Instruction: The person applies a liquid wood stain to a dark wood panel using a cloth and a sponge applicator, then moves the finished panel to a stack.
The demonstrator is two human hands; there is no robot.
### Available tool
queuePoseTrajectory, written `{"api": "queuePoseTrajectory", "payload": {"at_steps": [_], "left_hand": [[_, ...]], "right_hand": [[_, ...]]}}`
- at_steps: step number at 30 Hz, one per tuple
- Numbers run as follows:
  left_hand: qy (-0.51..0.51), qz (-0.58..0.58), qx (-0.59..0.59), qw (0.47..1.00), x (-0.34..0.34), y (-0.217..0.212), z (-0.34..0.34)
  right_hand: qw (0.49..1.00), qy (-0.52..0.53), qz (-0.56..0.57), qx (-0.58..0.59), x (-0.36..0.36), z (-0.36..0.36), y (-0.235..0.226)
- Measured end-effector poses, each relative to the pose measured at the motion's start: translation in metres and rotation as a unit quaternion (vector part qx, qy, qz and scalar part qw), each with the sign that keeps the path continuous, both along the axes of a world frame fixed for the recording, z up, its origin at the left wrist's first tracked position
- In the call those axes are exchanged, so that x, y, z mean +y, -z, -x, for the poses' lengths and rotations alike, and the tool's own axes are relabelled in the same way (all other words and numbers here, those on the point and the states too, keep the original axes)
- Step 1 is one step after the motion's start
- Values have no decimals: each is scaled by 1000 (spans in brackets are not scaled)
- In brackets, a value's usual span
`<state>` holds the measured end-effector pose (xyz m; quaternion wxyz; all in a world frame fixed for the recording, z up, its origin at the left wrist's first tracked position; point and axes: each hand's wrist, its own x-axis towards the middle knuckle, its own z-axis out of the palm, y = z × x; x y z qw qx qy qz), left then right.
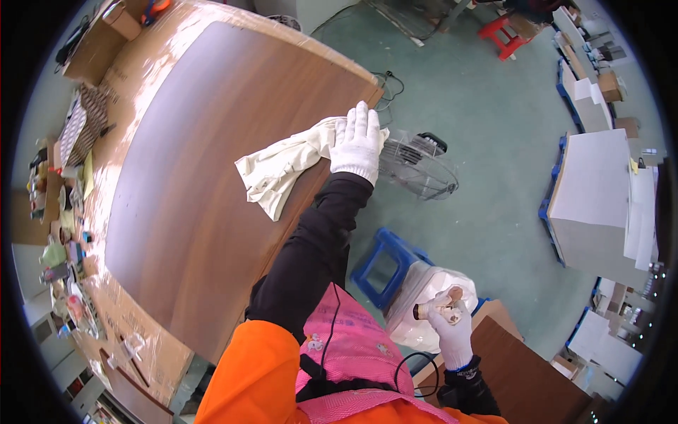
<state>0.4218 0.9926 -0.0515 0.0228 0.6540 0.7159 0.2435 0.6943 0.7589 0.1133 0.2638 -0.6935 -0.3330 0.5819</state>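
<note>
My left hand (355,146), in a white knitted glove, lies flat with its fingers stretched out on a cream cloth (277,167). The cloth trails off to the left across a brown wood-grain panel (205,169), and the hand is at the panel's right edge. Lower right, my right hand (452,326) wears a stained white glove and its fingers are closed. A short pale piece with a dark end sticks out to its left; what it is I cannot make out. Behind that hand stands a blue stool (385,265) beside a white plastic bag (404,319).
Beyond the panel's right edge is a floor fan (417,166). Another brown panel (526,374) lies at the lower right. Stacked white boards (590,180) sit on blue pallets at the right. Tools and containers crowd the wrapped table's left side. A red stool (503,35) stands far off.
</note>
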Motion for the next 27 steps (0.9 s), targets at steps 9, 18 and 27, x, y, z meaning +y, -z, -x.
{"api": "queuePoseTrajectory", "payload": {"at_steps": [9, 18, 27], "left_hand": [[59, -79, -123, 988, 123, -16, -26], [32, -36, -694, 718, 92, -112, -54], [-464, -227, -614, 597, -124, -91, 271]], "right_hand": [[996, 84, -13, -31, 89, 27, -24], [940, 264, -211, 52, 169, -10, -19], [954, 179, -182, 159, 292, -9, 23]]}}
